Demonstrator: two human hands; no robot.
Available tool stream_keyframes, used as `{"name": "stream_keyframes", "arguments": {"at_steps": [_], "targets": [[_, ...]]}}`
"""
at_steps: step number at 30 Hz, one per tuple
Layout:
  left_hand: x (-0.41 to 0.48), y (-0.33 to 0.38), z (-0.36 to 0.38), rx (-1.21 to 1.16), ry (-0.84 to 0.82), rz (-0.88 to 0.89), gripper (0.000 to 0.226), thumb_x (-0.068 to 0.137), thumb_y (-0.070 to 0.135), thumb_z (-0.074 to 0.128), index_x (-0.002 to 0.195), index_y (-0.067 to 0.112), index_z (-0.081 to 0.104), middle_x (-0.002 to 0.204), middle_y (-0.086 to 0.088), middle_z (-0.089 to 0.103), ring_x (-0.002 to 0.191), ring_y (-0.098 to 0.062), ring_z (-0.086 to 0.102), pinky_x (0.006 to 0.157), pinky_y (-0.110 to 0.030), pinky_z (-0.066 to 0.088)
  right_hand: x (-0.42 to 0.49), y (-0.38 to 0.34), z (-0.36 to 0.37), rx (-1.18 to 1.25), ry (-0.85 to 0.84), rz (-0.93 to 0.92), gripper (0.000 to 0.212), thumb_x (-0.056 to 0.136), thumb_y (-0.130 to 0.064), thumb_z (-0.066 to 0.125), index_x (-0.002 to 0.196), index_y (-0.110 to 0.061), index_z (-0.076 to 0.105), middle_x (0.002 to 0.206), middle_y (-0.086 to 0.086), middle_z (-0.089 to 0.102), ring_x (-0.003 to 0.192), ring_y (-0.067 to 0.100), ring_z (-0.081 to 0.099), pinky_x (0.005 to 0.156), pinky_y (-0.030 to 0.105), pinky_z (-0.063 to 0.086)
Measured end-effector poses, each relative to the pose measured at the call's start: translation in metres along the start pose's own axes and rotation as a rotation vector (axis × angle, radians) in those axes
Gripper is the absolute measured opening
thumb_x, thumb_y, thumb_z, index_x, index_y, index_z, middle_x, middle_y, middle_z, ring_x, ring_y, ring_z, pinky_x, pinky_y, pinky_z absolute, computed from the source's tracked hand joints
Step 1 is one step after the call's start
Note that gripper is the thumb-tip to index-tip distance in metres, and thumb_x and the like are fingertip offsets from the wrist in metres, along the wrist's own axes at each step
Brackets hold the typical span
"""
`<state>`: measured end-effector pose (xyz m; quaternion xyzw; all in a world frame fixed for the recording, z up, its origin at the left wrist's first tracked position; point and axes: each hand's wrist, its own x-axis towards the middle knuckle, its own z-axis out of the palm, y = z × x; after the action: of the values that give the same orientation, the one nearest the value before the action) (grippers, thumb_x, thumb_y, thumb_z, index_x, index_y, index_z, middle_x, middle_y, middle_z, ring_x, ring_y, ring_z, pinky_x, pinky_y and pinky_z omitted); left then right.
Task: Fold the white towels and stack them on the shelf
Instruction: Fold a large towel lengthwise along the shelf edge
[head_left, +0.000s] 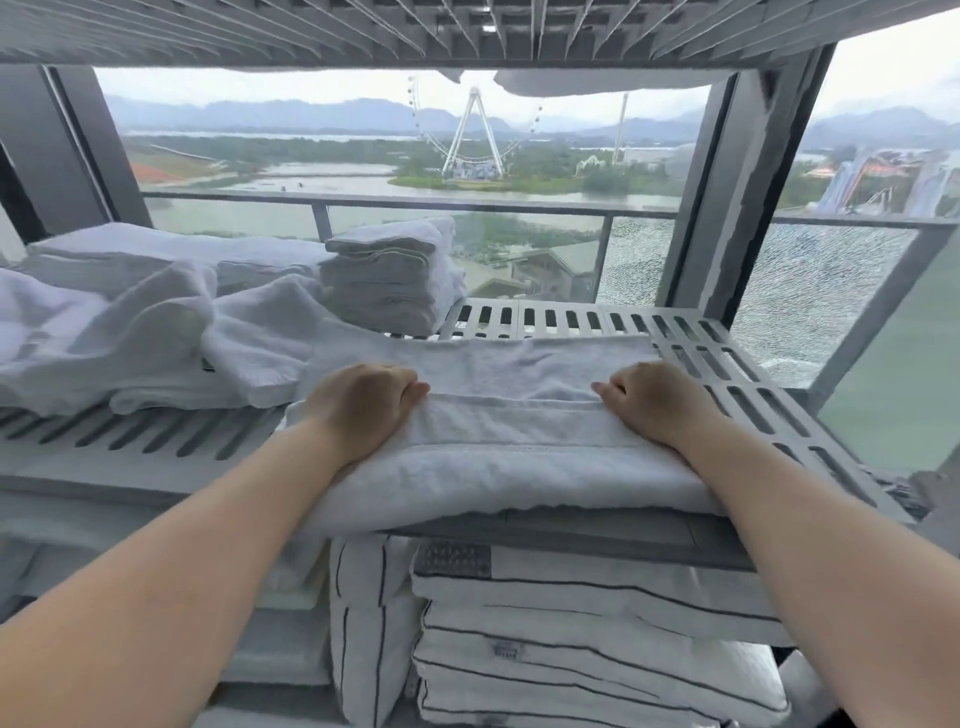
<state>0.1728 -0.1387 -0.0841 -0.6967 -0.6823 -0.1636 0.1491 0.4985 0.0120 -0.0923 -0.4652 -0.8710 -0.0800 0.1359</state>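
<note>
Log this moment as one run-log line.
phase: folding | left hand: grips towel fold | right hand: grips towel fold | towel: flat on shelf front | stack: shelf rear | loose towels: shelf left

Both arms stretch forward, apart.
Left grip and right grip, knuckles up, pinch the towel fold.

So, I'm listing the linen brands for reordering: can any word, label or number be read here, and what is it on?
No text can be read anywhere in the picture.
A small tag on a striped towel on the lower shelf: marks too small and blurred to read.
The white towel gripped by the left hand and right hand: no print shows.
</note>
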Motion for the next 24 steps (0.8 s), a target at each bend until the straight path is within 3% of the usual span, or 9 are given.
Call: {"name": "stream_keyframes", "arguments": {"at_steps": [2, 6, 8, 13, 16, 19, 24], "targets": [[0.002, 0.000, -0.002, 0.020, 0.004, -0.002, 0.034, 0.102, 0.045, 0.039, 0.076, 0.025, 0.047, 0.093, -0.007, 0.070, 0.090, -0.033, 0.064, 0.064, -0.035, 0.034, -0.001, 0.003, 0.003, 0.010, 0.051, 0.029, 0.052, 0.102, -0.046, 0.040, 0.058, -0.019, 0.049, 0.059, -0.003, 0.052, 0.061, 0.017, 0.052, 0.050, 0.025, 0.025], [-0.001, -0.003, 0.007, 0.006, -0.110, -0.080, 0.038, 0.099, 0.053, 0.041, 0.079, 0.024, 0.056, 0.112, -0.004, 0.066, 0.104, -0.027, 0.062, 0.080, -0.037, 0.047, -0.005, 0.003, 0.006, 0.011, 0.045, 0.076, 0.052, 0.098, -0.053, 0.044, 0.059, -0.020, 0.051, 0.059, -0.003, 0.054, 0.056, 0.009, 0.046, 0.048, 0.024, 0.023], [-0.002, -0.006, 0.006, 0.098, -0.115, -0.135, 0.041, 0.099, 0.057, 0.037, 0.079, 0.027, 0.056, 0.107, -0.001, 0.067, 0.103, -0.024, 0.062, 0.075, -0.033, 0.041, -0.006, 0.004, 0.006, 0.031, 0.033, 0.079, 0.052, 0.097, -0.056, 0.044, 0.060, -0.020, 0.052, 0.058, -0.003, 0.055, 0.056, 0.008, 0.047, 0.049, 0.025, 0.025], [0.007, -0.005, -0.002, 0.270, -0.299, -0.212, 0.046, 0.105, 0.047, 0.023, 0.113, 0.026, 0.063, 0.124, -0.005, 0.064, 0.116, -0.027, 0.058, 0.092, -0.041, 0.042, -0.008, -0.001, 0.006, 0.070, 0.037, 0.086, 0.050, 0.104, -0.045, 0.036, 0.063, -0.019, 0.046, 0.064, 0.000, 0.056, 0.067, 0.022, 0.058, 0.058, 0.030, 0.033], [0.004, -0.013, -0.003, 0.297, -0.206, -0.240, 0.044, 0.102, 0.051, 0.031, 0.104, 0.022, 0.065, 0.112, -0.008, 0.067, 0.105, -0.030, 0.061, 0.080, -0.039, 0.042, -0.008, -0.002, 0.005, 0.115, 0.045, 0.139, 0.041, 0.103, -0.043, 0.040, 0.073, -0.018, 0.049, 0.070, 0.002, 0.060, 0.070, 0.022, 0.058, 0.062, 0.032, 0.039], [-0.001, -0.020, -0.004, 0.296, -0.154, -0.294, 0.049, 0.098, 0.061, 0.035, 0.089, 0.023, 0.066, 0.101, -0.006, 0.069, 0.091, -0.027, 0.060, 0.072, -0.036, 0.040, -0.010, -0.002, 0.004, 0.130, 0.110, 0.159, 0.039, 0.099, -0.045, 0.051, 0.068, -0.021, 0.046, 0.063, -0.003, 0.053, 0.064, 0.019, 0.054, 0.058, 0.030, 0.041], [0.018, -0.015, -0.004, 0.426, -0.206, -0.390, 0.053, 0.097, 0.061, 0.038, 0.111, 0.020, 0.068, 0.118, -0.009, 0.067, 0.109, -0.032, 0.062, 0.077, -0.038, 0.040, -0.010, -0.005, 0.001, 0.111, 0.064, 0.193, 0.040, 0.102, -0.044, 0.045, 0.074, -0.017, 0.053, 0.071, 0.004, 0.058, 0.074, 0.026, 0.059, 0.065, 0.033, 0.047]]}}
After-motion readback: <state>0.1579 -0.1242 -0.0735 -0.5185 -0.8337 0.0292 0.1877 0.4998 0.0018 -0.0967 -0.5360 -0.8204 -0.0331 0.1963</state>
